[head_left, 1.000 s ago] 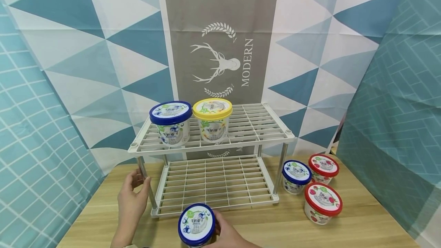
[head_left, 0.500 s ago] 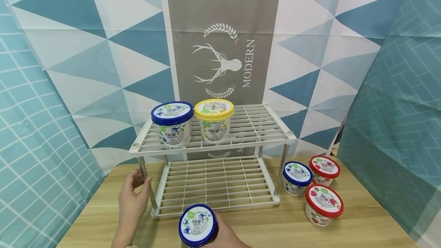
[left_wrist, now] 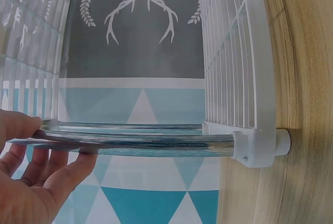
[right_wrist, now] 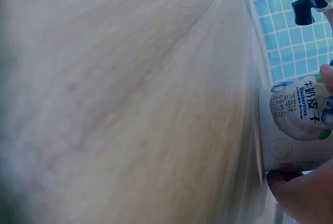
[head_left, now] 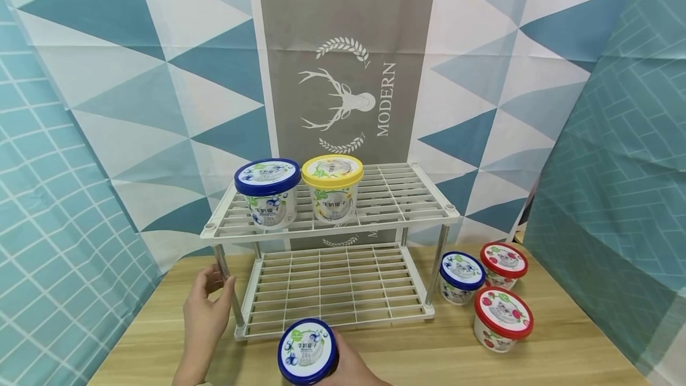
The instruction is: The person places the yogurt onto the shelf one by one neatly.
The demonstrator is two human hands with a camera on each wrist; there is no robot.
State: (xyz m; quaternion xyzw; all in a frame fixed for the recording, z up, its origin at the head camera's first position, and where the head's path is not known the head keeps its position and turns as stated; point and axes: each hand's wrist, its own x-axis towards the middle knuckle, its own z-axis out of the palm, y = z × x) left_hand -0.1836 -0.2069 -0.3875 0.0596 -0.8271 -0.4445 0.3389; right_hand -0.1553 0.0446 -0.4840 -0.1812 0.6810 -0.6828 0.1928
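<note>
My left hand (head_left: 208, 308) holds the front left metal post (head_left: 229, 290) of a white two-tier rack (head_left: 343, 320). In the left wrist view the thumb lies on one side of the post (left_wrist: 156, 143) and the fingers on the other. My right hand (head_left: 354, 365) grips a blue-lidded tub (head_left: 308, 351) with a blueberry print, in front of the rack. The right wrist view shows this tub (right_wrist: 296, 125) close at the wooden table surface, with a thumb and a finger against its sides. Its lid is mostly outside that view.
On the rack's upper tier stand a blue-lidded tub (head_left: 268, 192) and a yellow-lidded tub (head_left: 333, 188), side by side. Right of the rack, a smaller blue-lidded tub (head_left: 462, 276) and two red-lidded tubs (head_left: 504, 319) stand on the wooden table (head_left: 557, 344). A patterned cloth backdrop hangs behind.
My right hand has shifted slightly left, closer around the blue-lidded tub, which stays in about the same place. The left hand remains on the post.
</note>
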